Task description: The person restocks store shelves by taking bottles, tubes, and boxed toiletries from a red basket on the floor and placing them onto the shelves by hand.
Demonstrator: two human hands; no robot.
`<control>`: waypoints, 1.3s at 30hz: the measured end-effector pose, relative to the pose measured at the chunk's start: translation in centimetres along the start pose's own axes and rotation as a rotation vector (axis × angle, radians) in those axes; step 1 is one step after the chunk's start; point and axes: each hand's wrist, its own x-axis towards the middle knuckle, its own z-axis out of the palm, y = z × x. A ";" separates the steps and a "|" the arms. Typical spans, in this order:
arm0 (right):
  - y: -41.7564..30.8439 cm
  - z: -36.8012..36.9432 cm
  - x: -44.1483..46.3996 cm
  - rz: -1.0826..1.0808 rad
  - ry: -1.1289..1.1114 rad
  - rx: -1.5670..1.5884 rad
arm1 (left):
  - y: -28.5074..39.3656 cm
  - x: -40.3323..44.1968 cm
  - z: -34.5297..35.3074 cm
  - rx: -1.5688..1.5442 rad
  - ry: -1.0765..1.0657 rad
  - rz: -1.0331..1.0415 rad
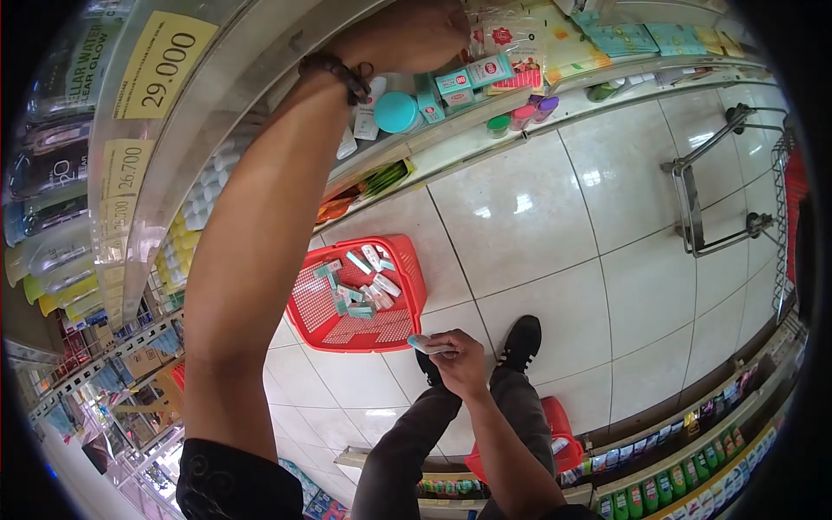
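My left arm reaches up along the shelf edge. My left hand (423, 36) is at the top of the view, over the shelf, its fingers hidden past the wrist. Near it on the shelf are a round teal-lidded jar (396, 113), a white tube (368, 113) and small teal-and-white boxes (455, 84). Lower down, my right hand (459, 360) is closed on a thin, flat teal-and-white item (425, 344), its exact kind unclear. Just beyond that hand, on the floor, stands a red plastic basket (416, 273) holding several small teal-and-white boxes (360, 295).
Yellow price tags (165, 65) line the shelf at left, above clear bottles. A metal trolley frame (693, 199) stands at right on the tiled floor (529, 217). Behind my legs are another red basket (559, 420) and a shelf with green bottles (663, 485).
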 end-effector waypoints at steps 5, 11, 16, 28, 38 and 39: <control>0.7 0.5 -0.3 0.048 -0.013 0.072 | 4.4 0.5 -2.6 -0.601 0.329 -0.290; 1.3 0.6 -0.6 0.053 -0.015 0.027 | 6.2 3.2 -3.3 -0.609 0.046 -0.554; 2.4 0.6 -1.0 0.072 0.019 0.088 | 5.1 -0.2 -4.5 -0.631 0.103 -0.647; 1.5 0.5 -1.2 0.080 0.020 0.009 | 5.0 -2.1 -5.7 -0.951 -0.035 -0.840; 1.3 0.2 -1.0 0.060 0.013 0.009 | 4.1 -2.0 -4.4 -0.869 0.037 -0.696; 1.3 0.2 -1.0 0.062 0.014 0.009 | 4.3 -2.0 -5.6 -0.850 -0.032 -0.732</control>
